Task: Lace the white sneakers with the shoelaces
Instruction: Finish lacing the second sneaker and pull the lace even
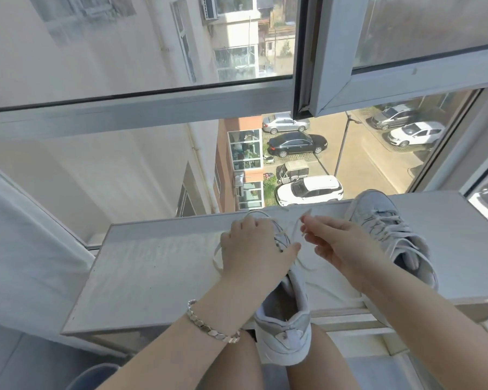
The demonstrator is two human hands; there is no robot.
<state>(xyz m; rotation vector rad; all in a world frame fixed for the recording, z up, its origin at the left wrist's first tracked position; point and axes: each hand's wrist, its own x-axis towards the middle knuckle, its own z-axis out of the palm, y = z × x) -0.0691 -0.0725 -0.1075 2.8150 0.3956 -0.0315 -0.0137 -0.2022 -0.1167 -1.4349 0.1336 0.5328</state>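
A white sneaker [283, 322] lies on the white windowsill [152, 266], its heel hanging over the near edge toward my knees. My left hand [252, 251] rests over its front part, fingers curled over the toe and covering the eyelets. My right hand [335, 243] pinches a white shoelace [295, 229] between thumb and fingertips just right of the toe. Loose lace loops trail over the sill on both sides of the shoe. A second white sneaker [392, 229], laced, lies at the right with its toe toward the glass.
The sill ends at a large window [181, 164] looking down on parked cars and buildings. An open window sash [378, 77] hangs above at the right. A white curtain [20, 249] falls at the left. A bracelet [209, 325] is on my left wrist.
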